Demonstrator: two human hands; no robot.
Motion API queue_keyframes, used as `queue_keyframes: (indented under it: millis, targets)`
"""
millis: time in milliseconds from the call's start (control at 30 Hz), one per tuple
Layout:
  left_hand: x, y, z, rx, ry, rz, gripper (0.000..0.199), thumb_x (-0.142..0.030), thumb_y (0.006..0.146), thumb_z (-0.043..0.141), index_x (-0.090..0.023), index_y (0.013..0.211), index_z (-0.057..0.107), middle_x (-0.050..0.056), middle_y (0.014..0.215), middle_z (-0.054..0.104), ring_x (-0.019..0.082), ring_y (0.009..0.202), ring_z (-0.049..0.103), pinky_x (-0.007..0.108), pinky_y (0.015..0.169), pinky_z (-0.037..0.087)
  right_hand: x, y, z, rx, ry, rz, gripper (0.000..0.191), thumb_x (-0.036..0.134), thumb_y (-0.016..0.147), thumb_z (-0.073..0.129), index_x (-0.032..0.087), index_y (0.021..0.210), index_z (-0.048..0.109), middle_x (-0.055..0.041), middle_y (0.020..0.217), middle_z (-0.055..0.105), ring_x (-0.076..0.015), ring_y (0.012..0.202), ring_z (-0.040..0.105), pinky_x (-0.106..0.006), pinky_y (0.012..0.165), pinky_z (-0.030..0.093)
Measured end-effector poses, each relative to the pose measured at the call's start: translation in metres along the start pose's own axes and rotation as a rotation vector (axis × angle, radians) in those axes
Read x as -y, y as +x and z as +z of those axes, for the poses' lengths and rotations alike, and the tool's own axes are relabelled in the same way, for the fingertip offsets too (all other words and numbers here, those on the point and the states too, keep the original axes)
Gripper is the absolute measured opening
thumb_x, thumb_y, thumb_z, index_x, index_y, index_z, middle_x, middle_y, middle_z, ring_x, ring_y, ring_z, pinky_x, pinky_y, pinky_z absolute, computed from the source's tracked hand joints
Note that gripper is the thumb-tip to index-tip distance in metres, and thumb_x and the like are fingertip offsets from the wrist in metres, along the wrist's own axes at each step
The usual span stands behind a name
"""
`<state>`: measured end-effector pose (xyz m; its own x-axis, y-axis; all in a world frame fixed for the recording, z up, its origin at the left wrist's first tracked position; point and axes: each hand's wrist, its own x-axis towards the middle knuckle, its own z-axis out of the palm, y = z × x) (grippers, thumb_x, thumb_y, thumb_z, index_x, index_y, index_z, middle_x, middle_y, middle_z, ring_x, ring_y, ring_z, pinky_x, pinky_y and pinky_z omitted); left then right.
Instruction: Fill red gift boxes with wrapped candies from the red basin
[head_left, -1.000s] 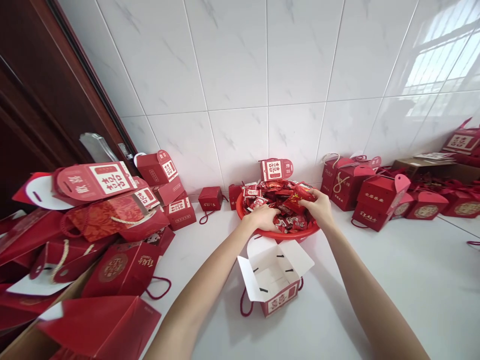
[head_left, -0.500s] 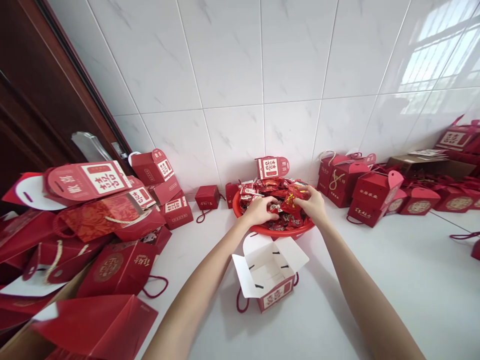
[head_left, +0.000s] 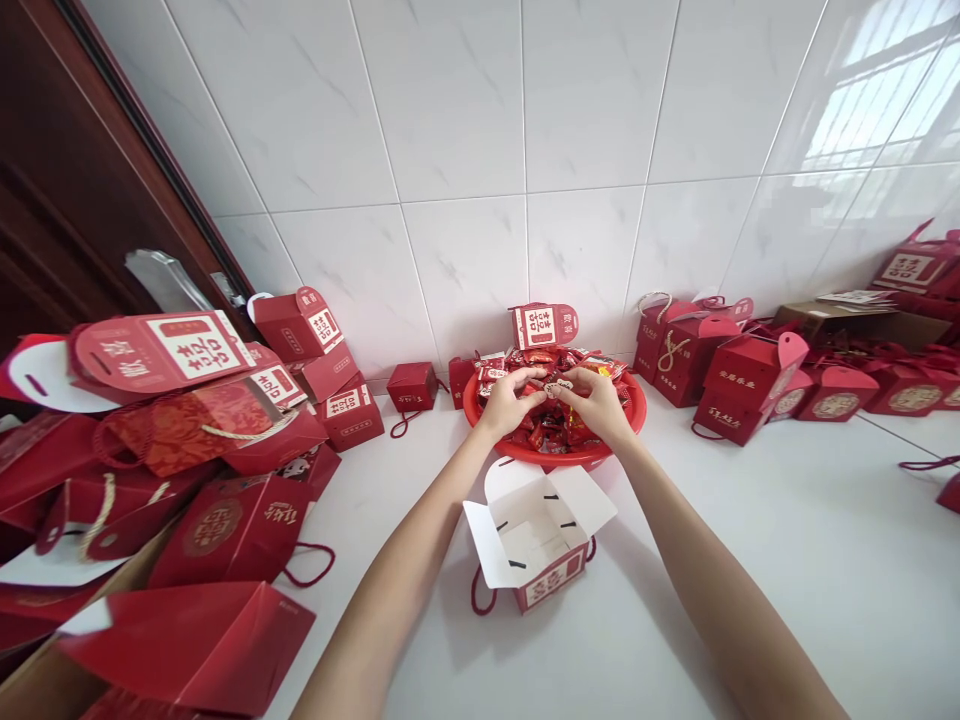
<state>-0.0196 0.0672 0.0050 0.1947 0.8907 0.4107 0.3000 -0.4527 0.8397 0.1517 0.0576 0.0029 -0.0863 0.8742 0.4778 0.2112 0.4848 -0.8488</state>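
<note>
A red plastic basin (head_left: pixel 471 412) is heaped with red-wrapped candies (head_left: pixel 551 432), and both hands are over it. My left hand (head_left: pixel 511 403) reaches in from the left, thumb and fingers bent together at the edge of a small wrapped candy (head_left: pixel 556 386). From the other side, my right hand (head_left: pixel 600 408) pinches at the same candy, its fingertips close to those of the left. In front of the basin stands a red gift box (head_left: pixel 555 585), flaps spread, its white inside showing and bare. Dark red cord handles hang at its sides.
Red gift boxes (head_left: pixel 225 530) are piled at the left beside a dark door (head_left: pixel 67 180). More boxes (head_left: pixel 750 385) line the tiled wall at right, near an open carton (head_left: pixel 817 320). One small box (head_left: pixel 412 387) sits left of the basin.
My right hand has moved left and let go of a larger red packet. My left hand has shifted slightly up, and the fingertips now meet around a small candy.
</note>
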Motion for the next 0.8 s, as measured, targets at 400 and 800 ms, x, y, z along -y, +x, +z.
queue_keyframes:
  millis: [400,800]
  targets:
    - [-0.001,-0.004,-0.001,-0.077,0.553,-0.149,0.028,-0.003,0.080,0.060,-0.018,0.100,0.074,0.008,0.104,0.077,0.023,0.100,0.072,0.036,0.095,0.055,-0.005,0.000,-0.006,-0.265,0.426,0.227,0.036,0.045,0.060,0.079,0.023,0.075,0.054,0.0040,0.063,0.060,-0.0151,0.059,0.056,-0.029,0.061,0.045]
    - [0.002,0.003,0.003,-0.018,0.553,-0.048,0.021,-0.030,0.097,0.054,-0.018,0.083,0.064,0.006,0.086,0.072,0.022,0.083,0.067,0.031,0.077,0.050,0.001,0.000,-0.006,-0.165,0.516,0.244,0.043,0.053,0.057,0.084,0.022,0.064,0.055,0.0053,0.059,0.056,-0.0118,0.047,0.052,-0.028,0.050,0.045]
